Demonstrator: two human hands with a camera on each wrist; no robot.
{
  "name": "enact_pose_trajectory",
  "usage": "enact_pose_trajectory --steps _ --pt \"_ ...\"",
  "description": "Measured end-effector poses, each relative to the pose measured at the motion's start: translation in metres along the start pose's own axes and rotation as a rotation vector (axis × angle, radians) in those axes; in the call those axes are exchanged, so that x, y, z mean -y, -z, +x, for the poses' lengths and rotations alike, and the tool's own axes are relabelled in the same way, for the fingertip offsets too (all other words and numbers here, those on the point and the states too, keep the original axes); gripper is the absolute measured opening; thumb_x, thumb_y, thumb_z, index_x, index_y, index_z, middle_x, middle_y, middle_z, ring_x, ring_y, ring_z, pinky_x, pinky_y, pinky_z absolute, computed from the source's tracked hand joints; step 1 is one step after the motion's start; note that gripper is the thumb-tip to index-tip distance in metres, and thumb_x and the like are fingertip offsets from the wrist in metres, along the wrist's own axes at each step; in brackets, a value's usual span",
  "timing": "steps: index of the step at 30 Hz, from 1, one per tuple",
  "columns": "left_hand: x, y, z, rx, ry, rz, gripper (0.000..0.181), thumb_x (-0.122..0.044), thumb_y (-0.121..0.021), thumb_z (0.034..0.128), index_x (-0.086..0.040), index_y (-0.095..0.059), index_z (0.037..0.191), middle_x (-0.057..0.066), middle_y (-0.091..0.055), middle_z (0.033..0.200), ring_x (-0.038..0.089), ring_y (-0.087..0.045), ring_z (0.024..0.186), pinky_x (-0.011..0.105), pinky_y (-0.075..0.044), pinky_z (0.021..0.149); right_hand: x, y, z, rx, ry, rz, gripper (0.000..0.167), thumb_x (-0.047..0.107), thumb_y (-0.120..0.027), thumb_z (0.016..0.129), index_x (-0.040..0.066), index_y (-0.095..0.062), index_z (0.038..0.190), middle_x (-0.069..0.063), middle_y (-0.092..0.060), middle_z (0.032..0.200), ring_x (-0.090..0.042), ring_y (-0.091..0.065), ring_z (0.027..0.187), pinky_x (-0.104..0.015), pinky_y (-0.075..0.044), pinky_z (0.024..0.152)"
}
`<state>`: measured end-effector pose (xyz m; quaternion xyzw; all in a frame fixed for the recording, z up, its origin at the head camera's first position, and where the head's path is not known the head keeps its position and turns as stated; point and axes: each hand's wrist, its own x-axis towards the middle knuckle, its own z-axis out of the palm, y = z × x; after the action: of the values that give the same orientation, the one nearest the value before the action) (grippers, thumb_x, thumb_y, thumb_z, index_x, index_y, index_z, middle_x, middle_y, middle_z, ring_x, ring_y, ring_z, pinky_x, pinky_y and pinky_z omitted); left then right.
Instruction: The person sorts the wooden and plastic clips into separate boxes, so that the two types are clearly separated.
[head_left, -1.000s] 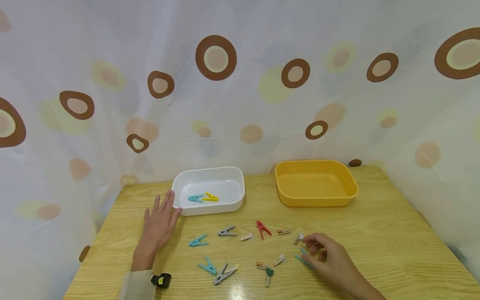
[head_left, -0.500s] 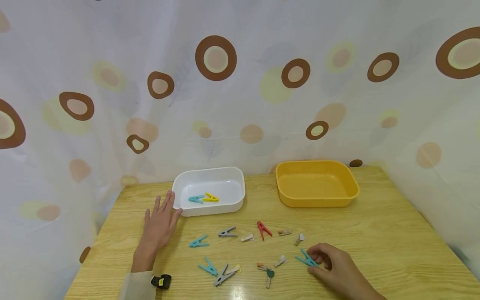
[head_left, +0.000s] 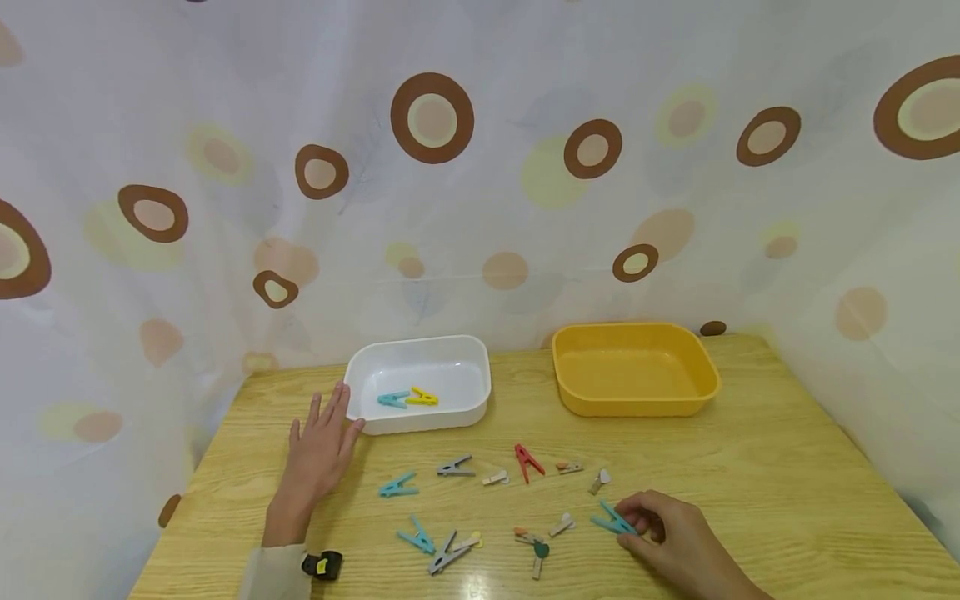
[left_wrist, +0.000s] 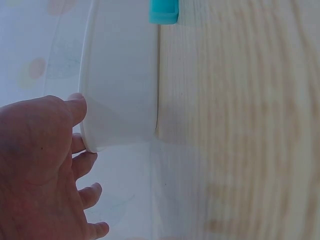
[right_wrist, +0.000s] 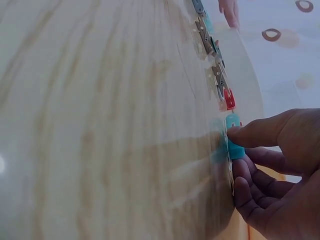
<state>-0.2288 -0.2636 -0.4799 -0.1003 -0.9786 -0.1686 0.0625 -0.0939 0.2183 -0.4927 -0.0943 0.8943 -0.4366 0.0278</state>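
Observation:
At the front left of the white tray [head_left: 417,422], my left hand [head_left: 318,454] lies with fairly straight fingers, its thumb and fingertips touching the rim at the corner. The left wrist view shows this left hand [left_wrist: 45,165] against the tray wall [left_wrist: 120,75]. My right hand [head_left: 667,533] is at the table's front right, with thumb and index finger pinching the end of a teal clothespin [head_left: 613,519]. Seen from the right wrist, the clothespin [right_wrist: 234,142] sits between thumb and finger, low at the table surface. Inside the white tray lie a teal clothespin [head_left: 392,399] and a yellow clothespin [head_left: 423,397].
An orange tray [head_left: 637,407] stands at the back right. Scattered before the trays are a red clothespin [head_left: 528,463], teal clothespins [head_left: 397,485], grey clothespins [head_left: 454,467] and several small wooden clips [head_left: 537,560]. A patterned curtain [head_left: 480,192] hangs behind the table.
My right hand has moved slightly down and right, away from the small clip with a white shape, and its thumb and finger have closed on the teal clothespin. The left hand stays put.

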Motion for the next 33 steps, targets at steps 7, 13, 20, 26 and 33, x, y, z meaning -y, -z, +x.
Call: enact_pose_trajectory --steps 7,13,20,26,33 --pt "0.000 0.004 -0.003 0.010 0.012 0.007 0.067 -0.044 -0.031 0.1124 -0.002 -0.018 0.163 0.015 -0.018 0.169 0.049 -0.012 0.153 0.079 -0.012 0.112 0.006 -0.003 0.006 -0.045 0.108 0.002 0.018 0.011 -0.081 0.088 0.011 -0.073 0.104 0.011 -0.066 0.088 -0.002 -0.058 0.075 -0.023 -0.052 0.063" --pt "-0.001 0.004 -0.003 0.011 0.015 0.001 0.066 -0.042 -0.031 0.1127 -0.003 -0.016 0.164 0.015 -0.016 0.170 0.048 -0.010 0.153 0.078 -0.011 0.112 0.017 -0.008 0.017 -0.104 0.286 -0.015 0.021 0.001 -0.081 0.085 0.010 -0.073 0.103 0.009 -0.068 0.091 -0.002 -0.060 0.075 -0.024 -0.054 0.062" --pt "-0.001 0.003 -0.001 0.005 0.012 -0.008 0.067 -0.043 -0.032 0.1125 -0.003 -0.017 0.164 0.015 -0.017 0.170 0.048 -0.010 0.153 0.078 -0.010 0.112 0.040 -0.009 0.034 -0.072 0.268 -0.048 0.024 0.002 -0.083 0.084 0.014 -0.074 0.103 0.011 -0.068 0.094 -0.002 -0.061 0.080 -0.027 -0.055 0.066" --pt "-0.001 0.001 -0.002 0.007 0.019 -0.014 0.066 -0.042 -0.034 0.1125 -0.003 -0.017 0.164 0.015 -0.017 0.169 0.048 -0.008 0.154 0.078 -0.010 0.112 0.054 -0.016 0.049 -0.073 0.307 -0.040 0.025 -0.001 -0.082 0.084 0.014 -0.074 0.103 0.010 -0.068 0.096 -0.005 -0.063 0.081 -0.031 -0.057 0.068" --pt "-0.001 0.000 -0.001 -0.005 0.006 -0.018 0.066 -0.043 -0.033 0.1124 -0.004 -0.018 0.164 0.014 -0.018 0.170 0.048 -0.010 0.154 0.078 -0.011 0.112 0.068 -0.021 0.069 -0.121 0.340 -0.066 0.024 0.000 -0.083 0.084 0.015 -0.074 0.102 0.011 -0.069 0.096 -0.005 -0.063 0.083 -0.034 -0.058 0.071"
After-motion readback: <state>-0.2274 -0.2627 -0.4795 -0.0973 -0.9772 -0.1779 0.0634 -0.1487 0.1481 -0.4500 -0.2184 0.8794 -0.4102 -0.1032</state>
